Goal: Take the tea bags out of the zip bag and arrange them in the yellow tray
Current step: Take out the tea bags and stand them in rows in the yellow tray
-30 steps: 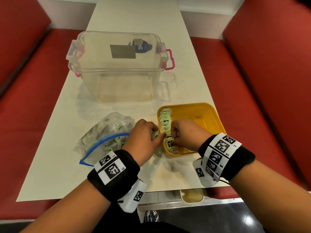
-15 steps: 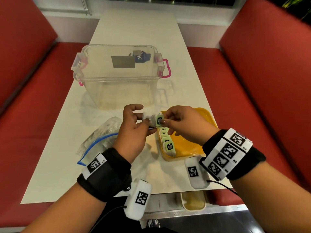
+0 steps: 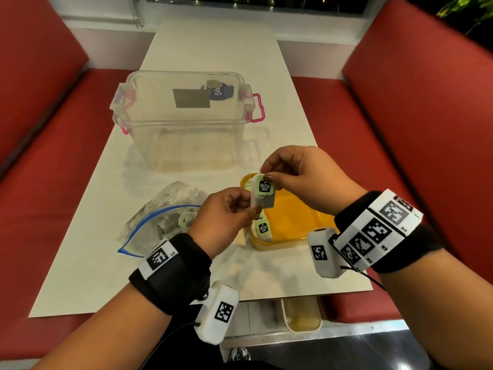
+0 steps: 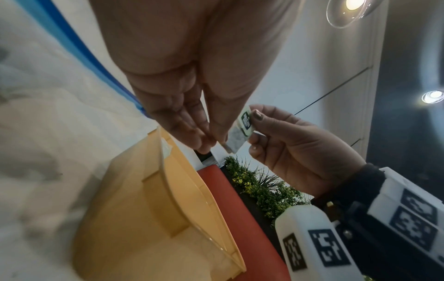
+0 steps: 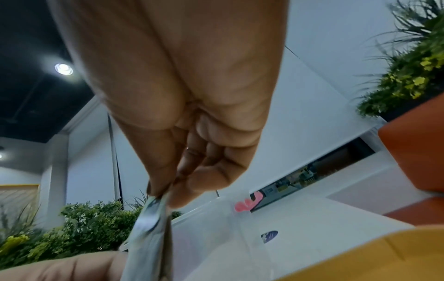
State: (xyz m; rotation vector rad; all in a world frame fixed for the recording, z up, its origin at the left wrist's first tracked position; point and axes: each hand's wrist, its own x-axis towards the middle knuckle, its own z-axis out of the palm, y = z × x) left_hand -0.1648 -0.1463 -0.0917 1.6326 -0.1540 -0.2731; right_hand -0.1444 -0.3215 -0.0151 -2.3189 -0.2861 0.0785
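Observation:
Both hands hold one tea bag (image 3: 262, 194) with a green tag in the air above the left end of the yellow tray (image 3: 298, 222). My right hand (image 3: 269, 175) pinches its top edge from above; my left hand (image 3: 249, 206) pinches its lower left corner. The same tea bag (image 4: 240, 131) shows between both hands in the left wrist view, and edge-on as the tea bag (image 5: 149, 228) under my right fingertips. More tea bags (image 3: 262, 228) stand along the tray's left side. The zip bag (image 3: 162, 220) with a blue seal lies open left of the tray, tea bags inside.
A clear plastic box (image 3: 186, 121) with pink latches stands behind the tray and bag on the white table (image 3: 88, 263). Red bench seats flank the table on both sides. A small cream container (image 3: 301, 313) sits below the table's near edge.
Both hands have risen from the tray's left edge, lifting one tea bag up between them. The head view has tilted upward.

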